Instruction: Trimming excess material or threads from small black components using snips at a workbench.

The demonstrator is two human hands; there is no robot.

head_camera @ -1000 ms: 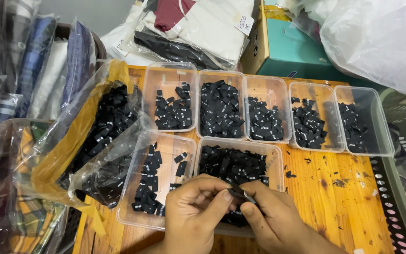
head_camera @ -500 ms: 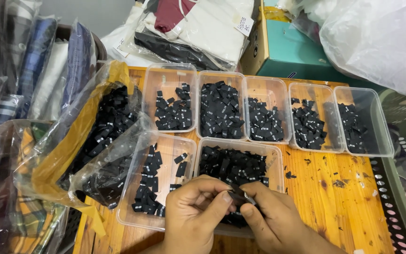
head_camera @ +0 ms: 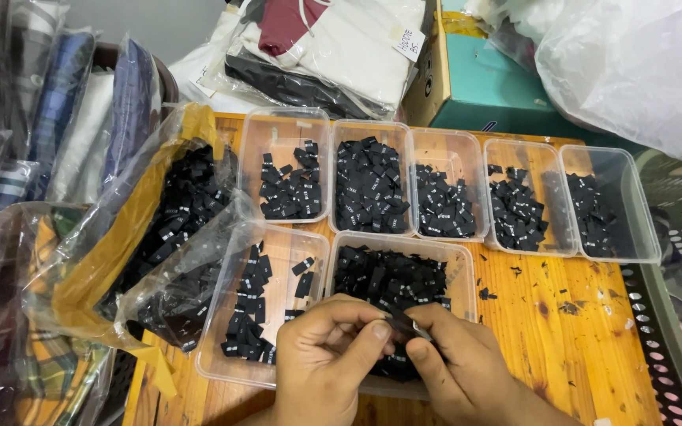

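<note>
My left hand [head_camera: 327, 356] and my right hand [head_camera: 459, 363] meet at the bottom middle, both pinching one small black fabric label [head_camera: 404, 323] between thumbs and fingertips. They hover over the near right clear plastic tub [head_camera: 459, 260], which is heaped with black labels. To its left, the near left tub [head_camera: 278, 237] holds a thinner scatter of the same labels.
A back row of several clear tubs [head_camera: 447, 142] holds more black labels on the orange wooden table [head_camera: 562, 331]. A plastic bag of labels [head_camera: 175, 229] lies at the left. Folded bagged clothes, a teal box [head_camera: 483, 87] and a white bag [head_camera: 633, 63] stand behind.
</note>
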